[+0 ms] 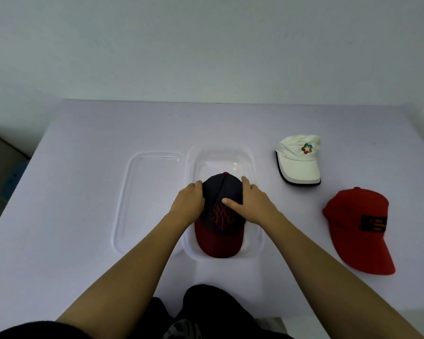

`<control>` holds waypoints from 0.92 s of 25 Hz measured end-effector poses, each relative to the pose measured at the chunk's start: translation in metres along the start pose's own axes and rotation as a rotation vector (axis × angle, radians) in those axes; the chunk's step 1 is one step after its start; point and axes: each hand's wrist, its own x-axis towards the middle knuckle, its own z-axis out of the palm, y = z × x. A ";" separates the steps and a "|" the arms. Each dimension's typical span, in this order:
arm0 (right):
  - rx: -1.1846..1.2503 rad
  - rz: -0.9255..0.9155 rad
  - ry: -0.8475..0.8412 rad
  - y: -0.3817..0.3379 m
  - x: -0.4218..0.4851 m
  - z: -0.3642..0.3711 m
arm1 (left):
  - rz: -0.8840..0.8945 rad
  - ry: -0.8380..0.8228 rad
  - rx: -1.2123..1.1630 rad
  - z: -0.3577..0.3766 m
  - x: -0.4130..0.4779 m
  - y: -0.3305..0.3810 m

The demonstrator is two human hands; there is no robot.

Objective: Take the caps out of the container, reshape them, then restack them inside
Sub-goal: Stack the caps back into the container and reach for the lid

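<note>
A dark navy cap (219, 216) with a maroon brim and red stitched logo sits inside the clear plastic container (253, 165), brim toward me. My left hand (189, 204) grips the crown's left side. My right hand (252, 200) holds the crown's right side, thumb pressed on the front panel. A white cap (299, 160) with a coloured logo lies on the table to the right of the container. A red cap (357, 228) with a black patch lies nearer me on the right.
The container's clear lid (137, 199) lies flat on the white table (83, 253) right beside the container's left wall. A pale wall rises behind the table's far edge. My dark-clothed legs show below the table's front edge.
</note>
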 end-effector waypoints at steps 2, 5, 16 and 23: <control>-0.048 0.028 0.004 -0.003 0.001 0.000 | -0.005 -0.022 0.071 -0.001 0.001 0.001; -0.084 -0.038 0.015 -0.004 -0.002 0.000 | 0.002 -0.046 0.093 -0.002 -0.001 0.005; 0.250 -0.139 0.503 0.057 -0.043 -0.036 | 0.284 0.243 -0.165 0.005 -0.013 0.095; 0.259 -0.077 0.555 0.157 -0.065 -0.064 | 0.211 0.039 -0.262 0.067 -0.005 0.196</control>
